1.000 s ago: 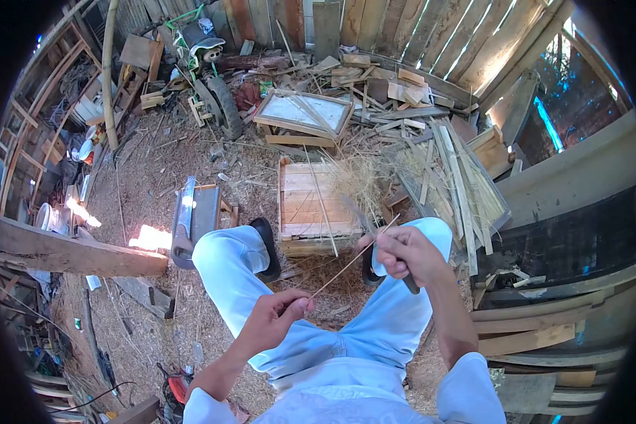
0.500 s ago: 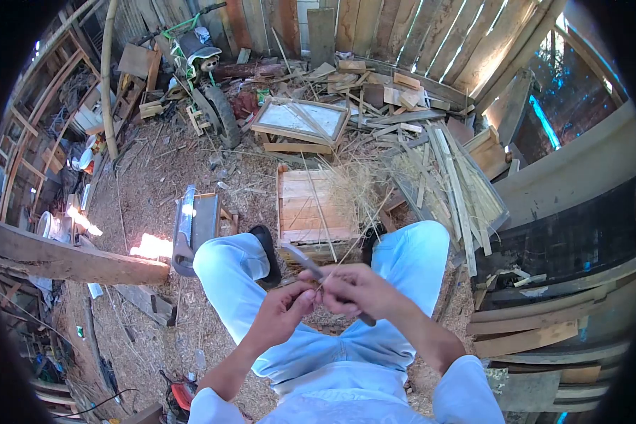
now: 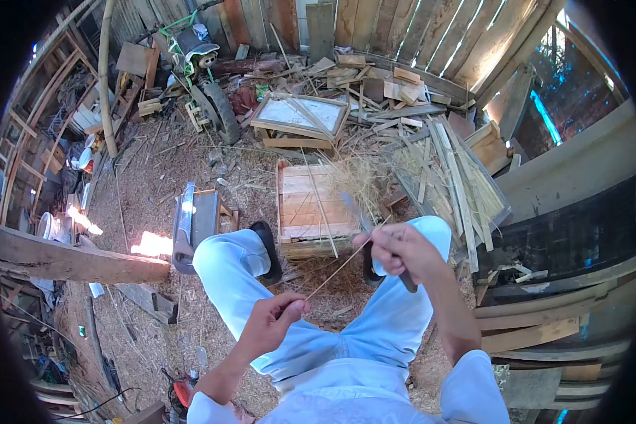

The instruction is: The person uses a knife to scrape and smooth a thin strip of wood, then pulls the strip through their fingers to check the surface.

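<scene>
Littered ground (image 3: 148, 155), left grip (image 3: 279, 318) pinching stick (image 3: 336, 273), right (image 3: 406, 251) closed around knife (image 3: 366, 222)

Head cam looks fwd & down, L hand (image 3: 273, 323) & R hand (image 3: 405, 251) near, ground (image 3: 145, 191) farther.

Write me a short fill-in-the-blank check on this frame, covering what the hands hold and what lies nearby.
The left hand pinches one end of a thin strip, which runs across to the ____ hand. That other hand also grips a ____ by its handle, the blade pointing away from the body. The trousers are light ____. A saw lies on the person's ____ side.

Missing words: right; knife; blue; left.
</scene>
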Motion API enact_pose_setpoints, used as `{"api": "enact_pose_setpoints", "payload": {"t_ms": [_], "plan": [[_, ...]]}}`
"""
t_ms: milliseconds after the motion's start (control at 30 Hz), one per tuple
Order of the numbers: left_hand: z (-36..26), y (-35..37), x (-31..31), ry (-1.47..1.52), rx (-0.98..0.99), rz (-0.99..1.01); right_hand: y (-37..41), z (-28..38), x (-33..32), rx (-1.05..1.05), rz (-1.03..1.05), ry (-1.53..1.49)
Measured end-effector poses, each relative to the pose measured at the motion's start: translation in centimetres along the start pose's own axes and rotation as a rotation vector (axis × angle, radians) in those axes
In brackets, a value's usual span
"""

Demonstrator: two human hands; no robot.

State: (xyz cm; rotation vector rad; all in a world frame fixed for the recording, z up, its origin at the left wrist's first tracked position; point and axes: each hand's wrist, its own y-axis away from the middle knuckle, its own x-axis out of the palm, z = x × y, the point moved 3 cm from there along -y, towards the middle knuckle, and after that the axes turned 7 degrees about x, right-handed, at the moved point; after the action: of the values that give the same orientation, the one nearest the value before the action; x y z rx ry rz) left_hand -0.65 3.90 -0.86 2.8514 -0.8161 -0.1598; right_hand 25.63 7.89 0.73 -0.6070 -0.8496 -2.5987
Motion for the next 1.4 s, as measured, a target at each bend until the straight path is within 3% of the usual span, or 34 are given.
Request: {"api": "enact_pose_setpoints", "payload": {"t_ms": [267,333,400,433,467,567,700,800,900,1000,1200,1300,1400], "plan": [[-0.2,-0.1,-0.5,-0.069,-0.011,0.016,-0.3,1.1,-2.5,-0.029,-0.062,-0.012],[-0.1,0.5,-1.0,-0.061,0.008,-0.023,-0.1,2.1,-5.5,-0.187,-0.259,0.024],[0.0,0.7,-1.9,-0.056,0.033,-0.059,0.7,3.1,-6.3,-0.226,-0.271,0.0],[0.5,0.9,-2.4,0.021,-0.064,-0.085,0.9,3.6,-6.2,-0.257,-0.284,-0.022],[1.1,0.9,-2.5,0.101,-0.161,-0.107,0.9,3.3,-5.4,-0.234,-0.215,0.019],[1.2,-0.6,-1.6,0.31,-0.125,-0.034,0.4,1.6,-1.9,-0.182,-0.106,0.139],[-0.4,-2.3,0.5,0.362,-0.093,0.015,-1.3,-2.8,2.5,-0.041,0.209,0.173],[-1.8,-2.9,1.7,0.361,-0.045,0.045,-0.9,-3.7,6.5,-0.024,0.26,0.104],[-2.1,-2.8,1.8,0.332,-0.009,0.041,-1.0,-3.7,5.2,-0.082,0.205,0.195],[-1.6,-2.4,1.5,0.309,-0.038,0.159,-0.3,-2.3,4.1,-0.07,0.21,0.15],[-1.8,-2.2,1.7,0.475,-0.087,0.214,0.9,-0.4,3.3,-0.01,0.152,0.19],[-1.6,-1.8,1.5,0.412,-0.094,0.202,1.3,0.4,1.7,-0.065,0.06,0.25],[-0.9,-1.0,1.0,0.422,-0.119,0.213,1.9,2.2,-0.9,-0.183,-0.099,0.09]]}}
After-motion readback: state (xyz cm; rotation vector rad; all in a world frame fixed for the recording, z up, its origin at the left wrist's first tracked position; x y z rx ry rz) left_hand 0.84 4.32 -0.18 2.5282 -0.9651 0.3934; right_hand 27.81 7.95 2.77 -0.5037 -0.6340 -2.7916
